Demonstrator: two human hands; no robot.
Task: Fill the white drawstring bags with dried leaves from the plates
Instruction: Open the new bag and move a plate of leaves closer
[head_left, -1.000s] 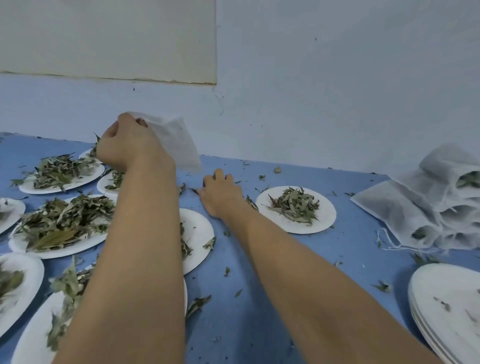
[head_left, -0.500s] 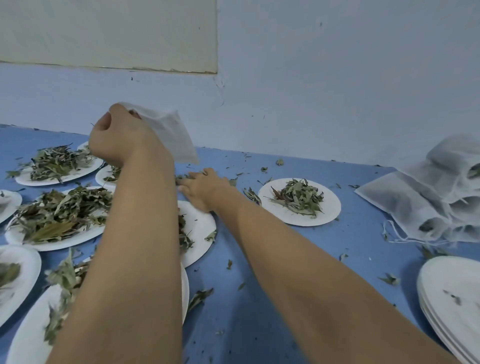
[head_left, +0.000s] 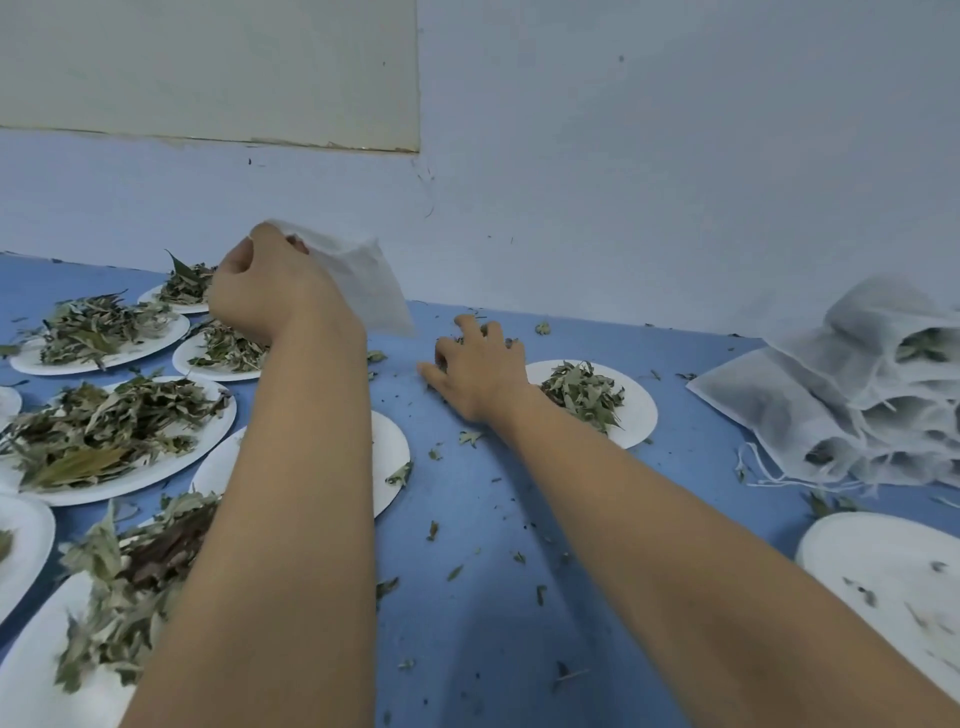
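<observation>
Two hands: left hand (head_left: 270, 299) grips raised white bag (head_left: 363, 283); right hand (head_left: 475, 374) (grip unclear) beside leaf plate (head_left: 638, 415).

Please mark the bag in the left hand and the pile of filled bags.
bag (head_left: 363, 283): head view, on its hanging cloth.
pile of filled bags (head_left: 779, 410): head view, on the lowest bag's flat side.

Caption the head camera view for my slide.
Left hand holds up a white bag while the right hand reaches among loose leaves on the blue table beside plates of dried leaves.
</observation>
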